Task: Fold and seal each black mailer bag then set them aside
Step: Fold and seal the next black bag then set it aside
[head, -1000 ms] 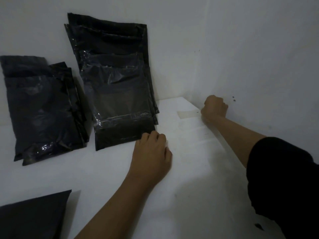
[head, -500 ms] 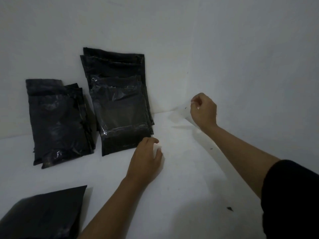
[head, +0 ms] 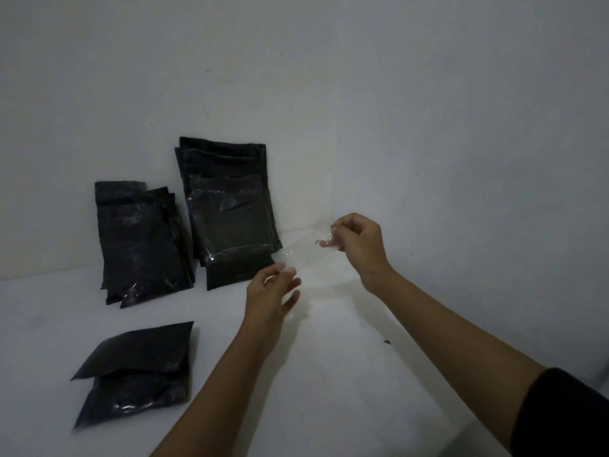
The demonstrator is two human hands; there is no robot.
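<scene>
Your right hand (head: 357, 247) pinches a clear tape strip (head: 304, 255); your left hand (head: 272, 291) reaches, fingers loose. The unsealed mailer bag (head: 135, 374) lies near-left, closer to your left.

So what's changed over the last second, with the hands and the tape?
The right hand peeled the clear tape strip off the wall and now pinches it in the air; the left hand lifted off the table, fingers open toward the strip. The bag stacks stayed put.

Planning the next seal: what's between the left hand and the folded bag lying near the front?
In the head view, only bare white table lies between the left hand and the folded bag. The clear tape strip stretches the other way, toward the right hand.
</scene>
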